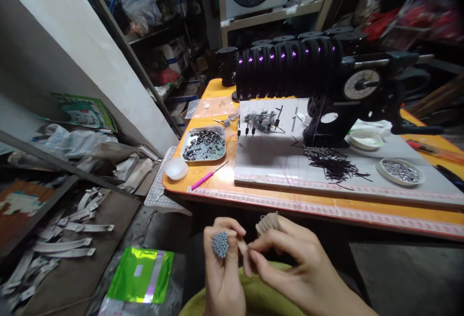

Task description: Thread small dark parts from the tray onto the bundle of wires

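Dozens of grey-tipped pins form one bundle [220,244] that our left hand [222,280] grips in a closed fist over our lap [263,302]; our right hand [292,270] pinches thumb and forefinger shut beside it, on what we cannot tell. A slackened grip could, we judge, spill them floorward, for the orange table [290,206] has its edge ahead and above, leaving little room.
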Demonstrator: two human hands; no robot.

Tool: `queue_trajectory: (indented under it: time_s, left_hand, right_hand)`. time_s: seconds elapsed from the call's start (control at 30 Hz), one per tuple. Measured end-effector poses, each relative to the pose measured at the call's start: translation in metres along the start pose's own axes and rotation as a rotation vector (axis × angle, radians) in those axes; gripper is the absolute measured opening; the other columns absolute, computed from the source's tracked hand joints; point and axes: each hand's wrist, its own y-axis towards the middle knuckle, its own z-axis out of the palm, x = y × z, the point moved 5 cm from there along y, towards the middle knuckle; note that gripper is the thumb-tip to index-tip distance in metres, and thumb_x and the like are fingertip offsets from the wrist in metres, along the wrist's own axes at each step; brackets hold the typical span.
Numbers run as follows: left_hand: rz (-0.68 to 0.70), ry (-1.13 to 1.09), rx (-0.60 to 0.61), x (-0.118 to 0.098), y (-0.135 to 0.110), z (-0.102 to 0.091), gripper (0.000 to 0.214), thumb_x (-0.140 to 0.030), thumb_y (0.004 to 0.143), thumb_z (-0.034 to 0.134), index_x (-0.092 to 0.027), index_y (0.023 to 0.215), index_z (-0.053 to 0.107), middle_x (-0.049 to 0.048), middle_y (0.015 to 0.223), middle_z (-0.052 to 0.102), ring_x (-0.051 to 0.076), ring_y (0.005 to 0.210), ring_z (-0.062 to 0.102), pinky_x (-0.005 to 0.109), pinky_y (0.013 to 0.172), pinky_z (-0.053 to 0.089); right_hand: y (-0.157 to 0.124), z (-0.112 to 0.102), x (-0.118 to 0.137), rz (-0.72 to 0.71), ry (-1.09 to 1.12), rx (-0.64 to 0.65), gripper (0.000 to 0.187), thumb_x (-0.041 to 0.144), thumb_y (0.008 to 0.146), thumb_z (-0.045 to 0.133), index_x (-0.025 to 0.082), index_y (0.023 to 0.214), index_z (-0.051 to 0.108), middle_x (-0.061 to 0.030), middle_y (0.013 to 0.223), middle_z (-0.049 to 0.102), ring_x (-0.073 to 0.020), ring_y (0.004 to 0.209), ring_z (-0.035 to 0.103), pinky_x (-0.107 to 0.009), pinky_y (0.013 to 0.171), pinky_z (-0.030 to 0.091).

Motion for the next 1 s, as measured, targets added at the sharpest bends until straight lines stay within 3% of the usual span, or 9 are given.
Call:
queue_trajectory:
  time_s: [0.13, 0.27, 0.37, 0.43, 0.5, 0.57, 0.7, 0.8, 1.0]
  left_hand:
    - [0.180, -0.038, -0.136, -0.018, 0.007, -0.006, 0.010, -0.031, 0.097, 0.053, -0.025, 0.089, 0.049, -0.0046, 0.086, 0.065, -0.001, 0.035, 0.040, 0.013, 0.039, 0.034]
    - [0.213, -0.159, -0.219, -0.033, 0.018, -0.013, 0.021, -0.027, 0.097, 0.054, -0.022, 0.079, 0.045, -0.0078, 0.059, 0.055, 0.004, 0.037, 0.038, 0.015, 0.038, 0.032]
    - [0.116, -0.121, -0.140, -0.028, 0.021, -0.009, 0.020, -0.027, 0.096, 0.056, -0.021, 0.079, 0.049, -0.0078, 0.052, 0.051, 0.010, 0.054, 0.058, 0.022, 0.059, 0.050]
    - [-0.019, -0.102, -0.022, -0.016, 0.017, -0.002, 0.018, -0.028, 0.097, 0.055, -0.021, 0.080, 0.051, -0.0077, 0.053, 0.053, 0.012, 0.063, 0.065, 0.028, 0.073, 0.053]
    - [-0.173, -0.153, 0.092, -0.002, 0.010, 0.006, 0.020, -0.030, 0.096, 0.056, -0.021, 0.080, 0.050, -0.0088, 0.055, 0.052, 0.007, 0.051, 0.057, 0.024, 0.063, 0.051]
    - [-0.317, -0.218, 0.161, 0.008, 0.002, 0.011, 0.022, -0.035, 0.092, 0.062, -0.021, 0.081, 0.050, -0.0099, 0.055, 0.048, 0.002, 0.040, 0.039, 0.016, 0.044, 0.040]
    - [-0.496, -0.251, 0.131, 0.016, -0.006, 0.012, 0.034, -0.045, 0.079, 0.075, -0.020, 0.085, 0.053, -0.0088, 0.057, 0.046, 0.003, 0.045, 0.031, 0.012, 0.040, 0.030]
    - [-0.531, -0.195, 0.111, 0.020, -0.009, 0.008, 0.040, -0.050, 0.075, 0.076, -0.019, 0.087, 0.054, -0.0071, 0.058, 0.048, 0.003, 0.047, 0.033, 0.013, 0.044, 0.029]
    - [-0.430, 0.179, 0.092, 0.020, -0.011, -0.011, 0.035, -0.053, 0.082, 0.067, -0.021, 0.095, 0.060, -0.0023, 0.066, 0.049, 0.012, 0.058, 0.044, 0.022, 0.053, 0.040]
  right_hand:
    - [0.000, -0.009, 0.007, -0.120, -0.128, -0.062, 0.013, 0.005, 0.077, 0.061, 0.017, 0.073, 0.062, -0.0006, 0.065, 0.057, -0.0128, 0.060, 0.055, -0.023, 0.052, 0.043]
    - [0.002, -0.024, 0.004, -0.079, -0.144, -0.089, 0.014, 0.006, 0.080, 0.059, 0.019, 0.079, 0.059, 0.0010, 0.069, 0.056, -0.0106, 0.060, 0.055, -0.021, 0.054, 0.044]
    - [0.005, -0.027, 0.002, -0.012, -0.096, -0.044, 0.013, 0.009, 0.084, 0.057, 0.021, 0.081, 0.058, 0.0028, 0.067, 0.054, -0.0097, 0.058, 0.054, -0.020, 0.054, 0.044]
    - [0.007, -0.025, 0.000, 0.030, -0.045, -0.017, 0.012, 0.011, 0.085, 0.056, 0.021, 0.080, 0.057, 0.0026, 0.068, 0.055, -0.0100, 0.057, 0.053, -0.020, 0.052, 0.042]
    - [0.008, -0.021, -0.002, 0.074, -0.012, -0.007, 0.011, 0.015, 0.087, 0.058, 0.021, 0.078, 0.058, 0.0020, 0.069, 0.056, -0.0107, 0.058, 0.053, -0.021, 0.051, 0.042]
    - [0.010, -0.018, -0.006, 0.121, 0.003, -0.006, 0.010, 0.019, 0.088, 0.062, 0.022, 0.079, 0.064, 0.0011, 0.070, 0.059, -0.0121, 0.063, 0.056, -0.022, 0.056, 0.044]
    - [0.014, -0.013, -0.011, 0.144, 0.057, -0.070, 0.010, 0.019, 0.089, 0.066, 0.023, 0.084, 0.073, -0.0006, 0.075, 0.064, -0.0134, 0.070, 0.061, -0.023, 0.063, 0.048]
    - [0.014, -0.009, -0.013, 0.124, 0.110, -0.083, 0.011, 0.019, 0.088, 0.067, 0.024, 0.088, 0.077, -0.0015, 0.075, 0.063, -0.0134, 0.071, 0.060, -0.022, 0.062, 0.048]
    - [0.012, -0.004, -0.010, 0.151, 0.159, 0.056, 0.012, 0.017, 0.088, 0.066, 0.024, 0.087, 0.077, -0.0005, 0.074, 0.065, -0.0128, 0.070, 0.061, -0.024, 0.063, 0.047]
